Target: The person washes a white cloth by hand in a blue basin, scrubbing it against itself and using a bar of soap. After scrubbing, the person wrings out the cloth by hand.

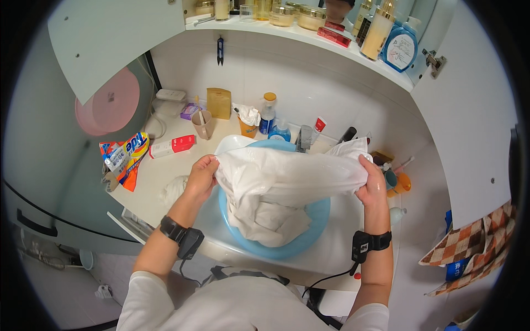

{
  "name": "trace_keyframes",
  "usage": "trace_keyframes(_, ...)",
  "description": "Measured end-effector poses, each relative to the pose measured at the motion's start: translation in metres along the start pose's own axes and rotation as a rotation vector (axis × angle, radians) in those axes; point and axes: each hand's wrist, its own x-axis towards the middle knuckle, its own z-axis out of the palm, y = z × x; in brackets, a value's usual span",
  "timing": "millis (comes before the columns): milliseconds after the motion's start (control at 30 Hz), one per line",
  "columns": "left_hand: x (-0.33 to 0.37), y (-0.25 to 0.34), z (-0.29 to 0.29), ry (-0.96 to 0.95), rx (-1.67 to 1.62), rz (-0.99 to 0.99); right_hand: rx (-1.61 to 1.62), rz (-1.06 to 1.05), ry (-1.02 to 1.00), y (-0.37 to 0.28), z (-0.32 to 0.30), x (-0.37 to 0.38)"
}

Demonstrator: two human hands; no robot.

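A wet white garment (287,174) is stretched sideways between my hands, above a light blue basin (323,220). Its lower part lies bunched inside the basin. My left hand (203,175) pinches the cloth at its left end, fingers closed. At the other end, my right hand (372,182) is closed round the fabric, thumb on top. The basin sits in a white sink (345,237), and a metal faucet (303,138) rises behind it. Whatever else is in the basin is hidden by the cloth.
On the counter's left are an orange detergent bag (128,157), a red-and-white tube (173,146) and a pinkish cup (202,126). Bottles line the back wall. A shelf (265,28) with cosmetics hangs above, its cabinet doors (469,121) open. A checked cloth (475,248) hangs at right.
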Motion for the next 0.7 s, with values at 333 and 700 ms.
trace_keyframes(333,0.01,-0.026,0.005,0.026,0.11,-0.037,-0.05,-0.026,0.003,0.008,0.001,-0.01)
trace_keyframes(700,-0.011,-0.049,0.034,-0.055,0.67,0.308,-0.288,0.189,0.076,0.057,0.028,-0.002)
